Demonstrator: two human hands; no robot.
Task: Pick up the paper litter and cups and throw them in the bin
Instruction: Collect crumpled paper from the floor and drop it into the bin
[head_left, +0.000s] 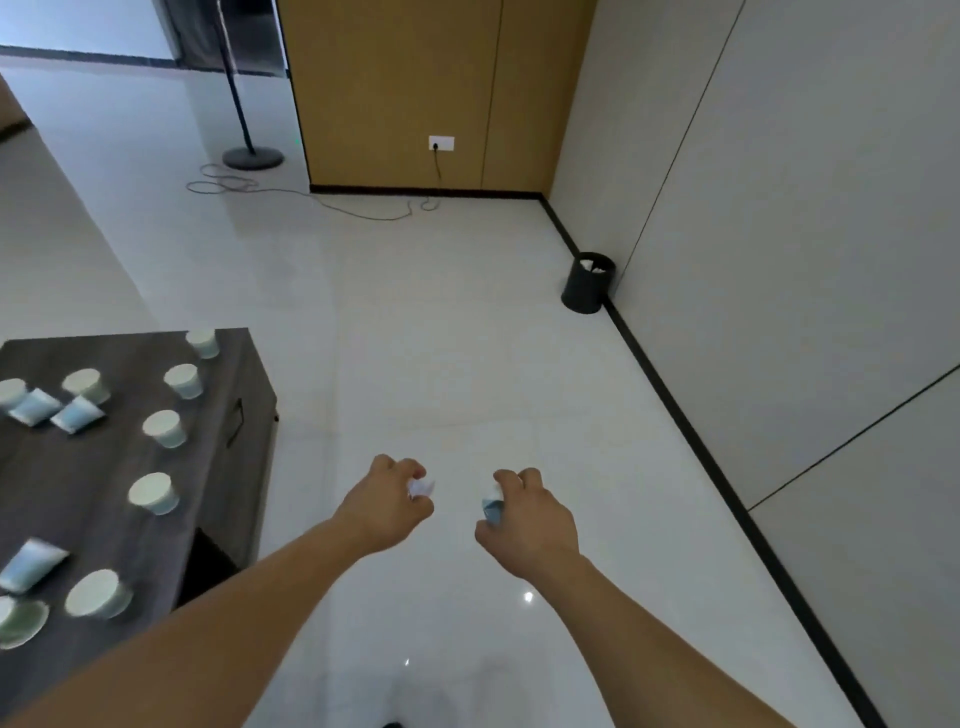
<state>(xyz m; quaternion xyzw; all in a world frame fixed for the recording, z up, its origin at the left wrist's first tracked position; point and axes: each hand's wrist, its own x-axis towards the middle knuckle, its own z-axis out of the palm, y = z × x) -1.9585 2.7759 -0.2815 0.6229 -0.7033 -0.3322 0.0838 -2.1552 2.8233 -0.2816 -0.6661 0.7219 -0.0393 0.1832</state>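
Note:
My left hand (387, 501) grips a crumpled white paper (422, 487) over the floor. My right hand (530, 519) is curled round a crushed pale blue cup (491, 506). Both hands are held out over the white floor, level with each other. A black bin (586, 289) with white litter inside stands on the floor by the right wall, well ahead of both hands. To my left, a dark table (228, 499) carries several pale blue paper cups, some upright like the cup (165, 428), some lying flattened like the cup (78, 414).
A lamp stand with a round base (253, 157) stands at the back left, its cable (363, 210) trailing across the floor to a wall socket (441, 142). Grey wall panels run along the right. White floor lies between me and the bin.

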